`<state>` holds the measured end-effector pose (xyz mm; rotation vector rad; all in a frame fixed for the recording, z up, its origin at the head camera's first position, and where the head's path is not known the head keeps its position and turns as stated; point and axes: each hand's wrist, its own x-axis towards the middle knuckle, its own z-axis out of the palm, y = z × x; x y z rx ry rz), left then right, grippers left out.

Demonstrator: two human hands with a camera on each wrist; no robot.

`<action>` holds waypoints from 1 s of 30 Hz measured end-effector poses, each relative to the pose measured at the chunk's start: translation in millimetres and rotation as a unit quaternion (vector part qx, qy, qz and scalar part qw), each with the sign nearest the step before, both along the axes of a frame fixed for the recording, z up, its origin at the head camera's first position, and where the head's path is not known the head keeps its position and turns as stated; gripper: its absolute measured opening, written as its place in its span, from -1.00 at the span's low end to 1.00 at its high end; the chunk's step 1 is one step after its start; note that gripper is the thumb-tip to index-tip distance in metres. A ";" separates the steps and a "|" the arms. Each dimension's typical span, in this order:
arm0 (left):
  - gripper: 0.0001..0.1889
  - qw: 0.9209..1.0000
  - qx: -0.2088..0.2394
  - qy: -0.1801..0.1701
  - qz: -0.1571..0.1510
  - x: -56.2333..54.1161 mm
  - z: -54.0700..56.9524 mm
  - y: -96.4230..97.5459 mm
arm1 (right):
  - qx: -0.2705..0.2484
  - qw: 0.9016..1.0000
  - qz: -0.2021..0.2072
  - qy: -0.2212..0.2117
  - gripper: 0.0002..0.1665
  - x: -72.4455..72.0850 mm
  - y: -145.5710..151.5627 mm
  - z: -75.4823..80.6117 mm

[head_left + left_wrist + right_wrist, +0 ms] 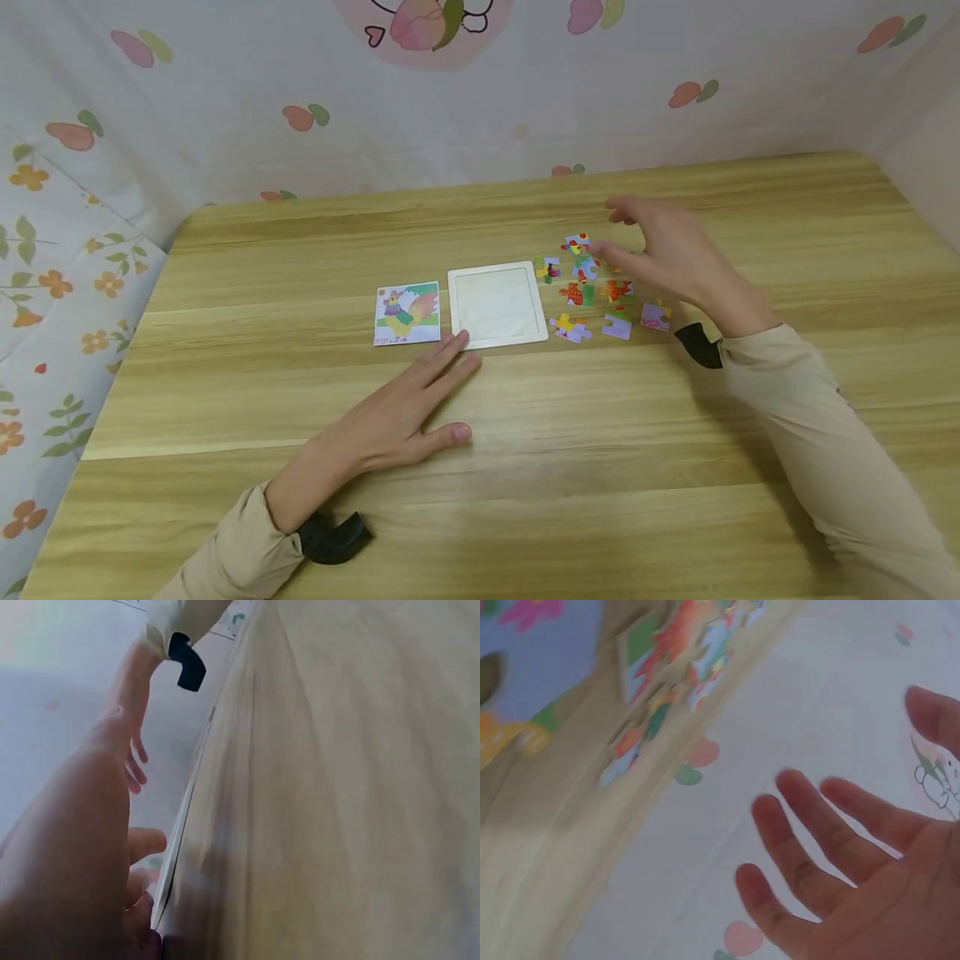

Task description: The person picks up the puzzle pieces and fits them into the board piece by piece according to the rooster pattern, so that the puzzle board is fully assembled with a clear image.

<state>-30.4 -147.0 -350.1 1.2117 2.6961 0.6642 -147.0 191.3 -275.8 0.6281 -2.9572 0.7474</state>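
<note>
A white square puzzle tray [452, 310] lies bare on the wooden table. My left hand [405, 408] is stretched out, its fingertips at the tray's near left corner. Left of the tray is a picture card [407, 314] with a colourful rooster. To the tray's right several jigsaw pieces [617, 325] lie loosely spread, picture side up. Over their far right part hovers my right hand [675, 254], thumb apart from the fingers. In the right wrist view its fingers [795, 859] are spread and hold nothing, with loose puzzle pieces [641, 664] beyond.
Behind the table [525, 467] hangs a white curtain [465, 117] printed with fruit. A floral cloth [67, 333] hangs along the left side. Black wrist mounts [333, 539] sit at both cuffs.
</note>
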 end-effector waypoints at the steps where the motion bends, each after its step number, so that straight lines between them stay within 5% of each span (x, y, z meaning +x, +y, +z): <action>1: -0.22 1.000 -0.001 0.002 0.001 -0.1 -0.8 0.1 | 0.000 1.000 -0.001 -0.007 -0.31 -1.5 -2.2 0.6; 9: -0.17 0.999 -0.031 0.042 0.013 2.8 -10.2 4.8 | -0.005 0.999 -0.031 -0.032 -0.42 -13.0 -15.4 4.3; 16: -0.18 0.998 -0.019 0.048 0.024 2.8 -13.3 5.8 | 0.046 0.997 -0.045 -0.048 -0.44 -25.7 -23.7 -0.1; 26: -0.19 0.998 -0.026 0.053 0.027 2.6 -11.6 7.1 | 0.128 0.983 -0.077 -0.103 -0.62 -46.5 -37.1 -5.3; 30: -0.20 0.998 -0.028 0.056 0.028 3.3 -11.6 6.5 | 0.152 0.976 -0.091 -0.131 -0.45 -50.3 -40.6 -9.8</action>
